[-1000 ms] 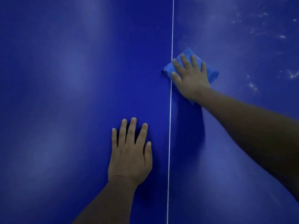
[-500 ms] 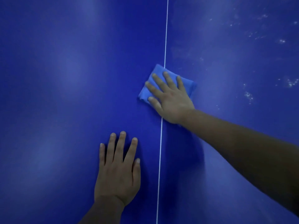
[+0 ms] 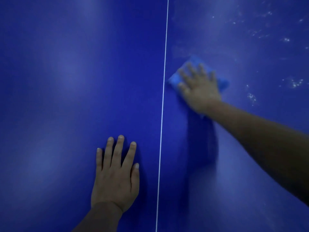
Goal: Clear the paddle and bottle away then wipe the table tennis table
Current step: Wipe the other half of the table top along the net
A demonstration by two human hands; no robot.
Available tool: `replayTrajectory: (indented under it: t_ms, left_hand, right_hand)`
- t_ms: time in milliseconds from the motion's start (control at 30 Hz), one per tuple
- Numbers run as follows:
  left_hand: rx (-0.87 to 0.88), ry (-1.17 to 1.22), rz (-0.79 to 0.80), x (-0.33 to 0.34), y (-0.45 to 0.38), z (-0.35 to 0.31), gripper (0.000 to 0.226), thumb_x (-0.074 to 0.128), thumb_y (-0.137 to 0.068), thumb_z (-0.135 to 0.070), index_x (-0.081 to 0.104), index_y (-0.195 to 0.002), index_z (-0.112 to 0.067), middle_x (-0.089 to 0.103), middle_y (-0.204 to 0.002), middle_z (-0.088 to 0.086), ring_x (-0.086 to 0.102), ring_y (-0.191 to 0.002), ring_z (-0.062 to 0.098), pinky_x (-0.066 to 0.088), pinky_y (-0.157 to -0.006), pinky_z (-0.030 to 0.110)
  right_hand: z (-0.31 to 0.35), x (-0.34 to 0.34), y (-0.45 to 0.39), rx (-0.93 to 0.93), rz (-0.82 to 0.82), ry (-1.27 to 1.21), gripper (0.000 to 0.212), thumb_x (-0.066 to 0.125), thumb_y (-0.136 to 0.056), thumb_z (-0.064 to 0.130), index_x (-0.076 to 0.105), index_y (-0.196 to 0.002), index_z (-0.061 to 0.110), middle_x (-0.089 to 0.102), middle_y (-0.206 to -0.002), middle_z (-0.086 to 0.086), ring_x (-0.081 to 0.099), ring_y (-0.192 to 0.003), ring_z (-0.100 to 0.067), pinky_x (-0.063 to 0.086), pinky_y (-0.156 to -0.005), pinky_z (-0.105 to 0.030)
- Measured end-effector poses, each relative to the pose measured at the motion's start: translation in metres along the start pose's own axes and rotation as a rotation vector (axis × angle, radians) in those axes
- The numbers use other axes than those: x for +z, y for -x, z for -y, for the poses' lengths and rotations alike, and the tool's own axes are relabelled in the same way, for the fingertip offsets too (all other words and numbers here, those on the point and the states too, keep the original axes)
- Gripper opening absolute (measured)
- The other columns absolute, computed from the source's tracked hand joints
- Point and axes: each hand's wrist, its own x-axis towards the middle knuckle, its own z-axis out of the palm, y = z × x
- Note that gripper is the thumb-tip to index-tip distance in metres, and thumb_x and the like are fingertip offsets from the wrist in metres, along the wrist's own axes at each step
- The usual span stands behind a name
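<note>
Right hand [image 3: 199, 91] presses flat on the blue cloth [image 3: 222, 83] just right of the table's [image 3: 66, 81] white centre line [image 3: 164, 72]; left hand [image 3: 115, 176] rests spread, empty.

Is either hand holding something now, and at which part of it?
The right hand presses a blue cloth flat on the table, its fingers spread over the cloth's top. The left hand lies flat and holds nothing.

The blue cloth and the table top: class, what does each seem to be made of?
Blue cloth: likely soft microfibre or similar fabric, matte, folded under the right hand; blur hides the weave. Table top: hard painted board, smooth semi-gloss, showing soft light reflections.
</note>
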Motion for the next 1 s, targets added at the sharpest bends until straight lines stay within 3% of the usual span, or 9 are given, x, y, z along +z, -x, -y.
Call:
replayTrajectory:
  t_ms: [100,133,167,333,467,633,767,867,1000]
  left_hand:
    - [0.0,-0.004,-0.006,0.0,-0.001,0.0,0.058,0.025,-0.099,-0.04,0.037,-0.151,-0.019,0.026,-0.161,0.011,0.014,-0.151,0.032,0.012,-0.117,0.057]
    - [0.003,-0.004,-0.005,0.001,0.0,0.0,0.057,0.025,-0.099,-0.04,0.037,-0.151,-0.019,0.026,-0.161,0.011,0.014,-0.151,0.032,0.011,-0.117,0.057]
    - [0.005,-0.001,-0.005,0.001,0.0,0.0,0.057,0.025,-0.099,-0.04,0.037,-0.151,-0.019,0.026,-0.161,0.011,0.014,-0.151,0.032,0.011,-0.117,0.057]
    - [-0.008,-0.006,0.013,-0.001,-0.001,0.0,0.057,0.025,-0.098,-0.041,0.036,-0.15,-0.019,0.026,-0.161,0.011,0.014,-0.151,0.032,0.012,-0.117,0.057]
    - [-0.008,-0.002,0.02,-0.001,0.0,-0.001,0.058,0.027,-0.098,-0.04,0.037,-0.15,-0.019,0.026,-0.161,0.011,0.014,-0.151,0.032,0.013,-0.117,0.058]
    - [-0.003,-0.019,0.018,-0.001,-0.001,-0.001,0.061,0.01,-0.103,-0.047,0.039,-0.149,-0.018,0.027,-0.161,0.011,0.017,-0.15,0.032,0.013,-0.115,0.056]
    - [-0.007,-0.03,0.035,-0.001,-0.003,-0.001,0.062,0.008,-0.103,-0.047,0.036,-0.15,-0.02,0.026,-0.161,0.011,0.017,-0.15,0.032,0.014,-0.114,0.057]
    - [-0.013,-0.038,0.045,-0.003,-0.003,0.0,0.061,0.008,-0.103,-0.047,0.035,-0.151,-0.021,0.027,-0.161,0.011,0.018,-0.15,0.033,0.015,-0.114,0.057]
    - [-0.011,-0.052,0.052,-0.005,-0.003,0.001,0.057,0.016,-0.102,-0.044,0.038,-0.149,-0.02,0.028,-0.16,0.011,0.018,-0.15,0.033,0.014,-0.114,0.057]
  right_hand:
    - [-0.088,-0.013,-0.017,0.594,0.024,-0.159,0.058,0.017,-0.103,0.052,0.012,-0.158,0.034,0.003,-0.167,0.002,-0.002,-0.152,-0.033,0.002,-0.116,-0.067]
    - [-0.092,-0.014,-0.012,0.68,0.037,-0.199,0.059,0.016,-0.103,0.052,0.011,-0.158,0.033,0.002,-0.167,0.001,-0.003,-0.152,-0.034,0.001,-0.116,-0.067]
    - [-0.079,-0.012,-0.006,0.657,0.03,-0.174,0.059,0.017,-0.103,0.051,0.012,-0.158,0.032,0.002,-0.167,0.0,-0.003,-0.152,-0.035,0.001,-0.116,-0.067]
    - [0.024,0.004,0.026,-0.031,-0.012,-0.066,0.061,0.01,-0.099,0.055,0.014,-0.157,0.035,0.007,-0.167,0.003,-0.001,-0.153,-0.03,0.0,-0.118,-0.06]
    - [0.058,0.006,0.004,0.204,-0.005,-0.119,0.059,0.01,-0.101,0.053,0.008,-0.157,0.036,-0.001,-0.167,0.003,-0.008,-0.152,-0.033,-0.007,-0.117,-0.06]
    - [0.124,-0.006,-0.069,0.047,-0.054,-0.187,0.057,0.017,-0.103,0.048,0.016,-0.157,0.032,0.006,-0.167,-0.001,-0.001,-0.152,-0.036,-0.004,-0.116,-0.063]
    - [0.028,-0.013,-0.112,0.223,-0.066,-0.093,0.053,0.024,-0.103,0.041,0.026,-0.154,0.027,0.016,-0.164,-0.01,0.012,-0.148,-0.045,0.01,-0.111,-0.073]
    - [-0.034,-0.015,-0.109,0.425,-0.055,-0.145,0.056,0.022,-0.102,0.042,0.024,-0.156,0.026,0.01,-0.166,-0.01,0.004,-0.148,-0.049,0.006,-0.109,-0.077]
    - [-0.026,-0.021,-0.082,0.633,-0.125,-0.275,0.069,0.013,-0.094,0.047,0.023,-0.157,0.021,0.011,-0.166,-0.011,0.005,-0.149,-0.045,0.003,-0.114,-0.071]
